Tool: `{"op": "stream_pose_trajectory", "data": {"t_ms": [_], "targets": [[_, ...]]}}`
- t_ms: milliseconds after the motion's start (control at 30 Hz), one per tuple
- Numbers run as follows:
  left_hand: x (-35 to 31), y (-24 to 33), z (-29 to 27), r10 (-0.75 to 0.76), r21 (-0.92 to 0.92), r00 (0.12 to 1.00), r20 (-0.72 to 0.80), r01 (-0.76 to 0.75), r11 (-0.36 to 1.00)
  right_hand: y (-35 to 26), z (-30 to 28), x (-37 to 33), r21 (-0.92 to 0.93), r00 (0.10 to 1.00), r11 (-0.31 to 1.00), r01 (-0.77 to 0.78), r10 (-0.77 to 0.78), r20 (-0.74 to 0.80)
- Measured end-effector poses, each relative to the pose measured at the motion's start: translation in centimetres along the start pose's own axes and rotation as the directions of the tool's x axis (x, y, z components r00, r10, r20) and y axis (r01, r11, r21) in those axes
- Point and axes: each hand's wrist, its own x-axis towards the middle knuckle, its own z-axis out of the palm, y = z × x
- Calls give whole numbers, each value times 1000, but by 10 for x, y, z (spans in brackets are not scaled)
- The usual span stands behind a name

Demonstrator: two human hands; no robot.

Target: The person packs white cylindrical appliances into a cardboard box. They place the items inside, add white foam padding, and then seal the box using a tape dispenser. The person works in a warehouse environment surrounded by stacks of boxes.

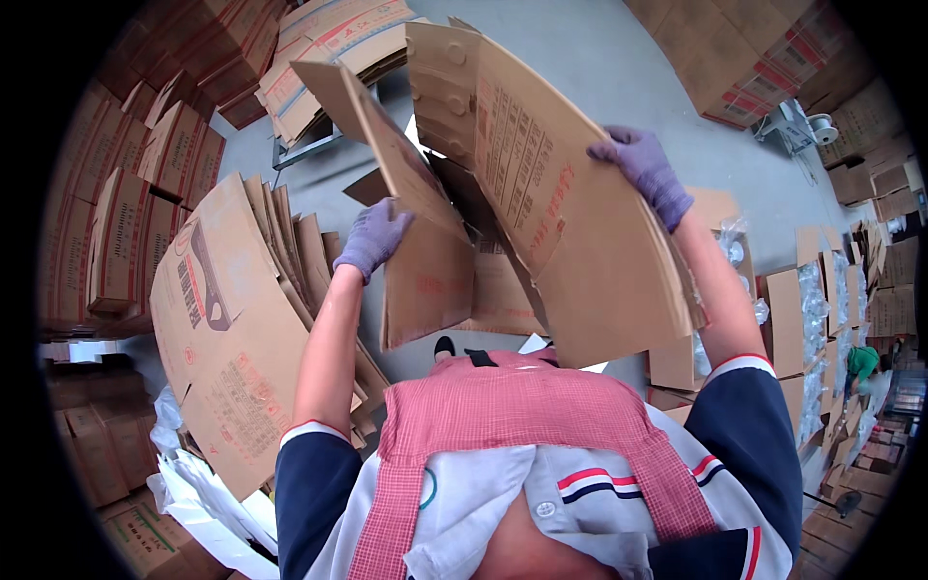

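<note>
A smooth blue-grey floor [570,72] runs between tall stacks of brown cartons [710,48].

On the right panel of the open carton [604,290], several rows of dark characters run along the length, with a line of larger red characters beside them; small red print marks its left panel low down. The flattened cardboard stack [261,324] bears bold dark and red characters beside a dark picture, a red round mark and a block of finer lines. Dark lettering lines the upright boxes [121,237] at left. Red-and-white printed panels mark the stacked cartons [710,53] at upper right.
</note>
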Motion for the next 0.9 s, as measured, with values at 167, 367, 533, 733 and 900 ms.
{"op": "stream_pose_trajectory", "data": {"t_ms": [167, 367, 533, 733, 900], "targets": [[11, -7, -6, -44, -190, 980, 192, 82, 978, 48, -56, 13, 180, 975, 976, -124, 153, -160], [7, 6, -3, -32, -174, 986, 165, 61, 983, -9, -54, 50, 70, 986, 998, 4, 8, -165], [-7, 39, 9, 148, -133, 986, 77, -137, 982, -12, 50, 77, 175, 990, 984, 46, -22, -138], [-43, 94, 35, 419, -142, 888, 191, -397, 907, -34, 121, 38, -10, 984, 984, 179, -179, 3], [-41, 86, 41, 342, -111, 933, 109, -330, 937, -54, 119, 1, -43, 909, 947, 319, -293, 295]]}}
